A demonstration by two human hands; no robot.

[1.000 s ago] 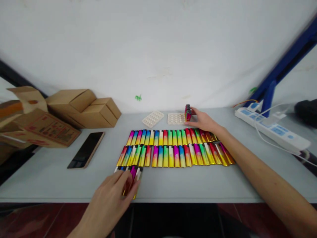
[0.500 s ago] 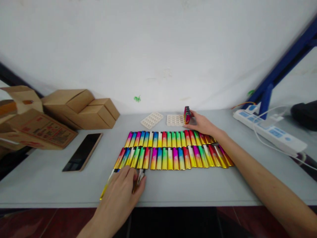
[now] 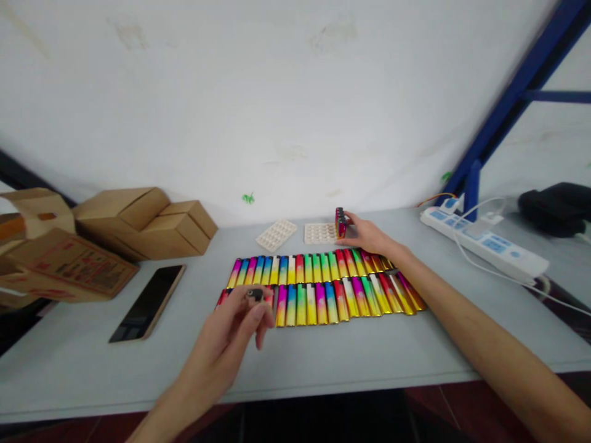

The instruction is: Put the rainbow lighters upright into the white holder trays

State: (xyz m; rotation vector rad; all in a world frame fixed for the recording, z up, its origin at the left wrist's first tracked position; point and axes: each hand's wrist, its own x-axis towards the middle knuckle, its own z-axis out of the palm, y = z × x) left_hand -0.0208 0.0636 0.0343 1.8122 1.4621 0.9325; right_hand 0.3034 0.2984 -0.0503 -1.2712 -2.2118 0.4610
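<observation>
Two lighter rows (image 3: 312, 306): the landmark for every place here; many foil-coloured lighters lie side by side across the table (image 3: 351, 360), the far row behind the near one.
Left hand (image 3: 226, 335): raised over the left end of the rows, its fingers curled around dark-topped lighters (image 3: 255, 295); how many they enclose, I cannot tell.
Just changed: half a second ago this hand was down in front of the rows' left end, over a small loose group; now it is up, and that group no longer lies there.
What it means: the loose group has most likely been gathered into the left hand, so both hands now carry lighters at once.
Right hand (image 3: 367, 237): behind the rows, right of their middle, thumb and fingers grasping an upright cluster (image 3: 340, 223) of lighters; this grip looks unchanged.
Pocketed tray (image 3: 317, 232): behind the rows, its right end at the cluster; whether the cluster's bases sit in pockets is hidden.
Second tray (image 3: 276, 234): behind the rows, left of the first, set askew.
Phone (image 3: 148, 304): left of the rows, well apart from them.
</observation>
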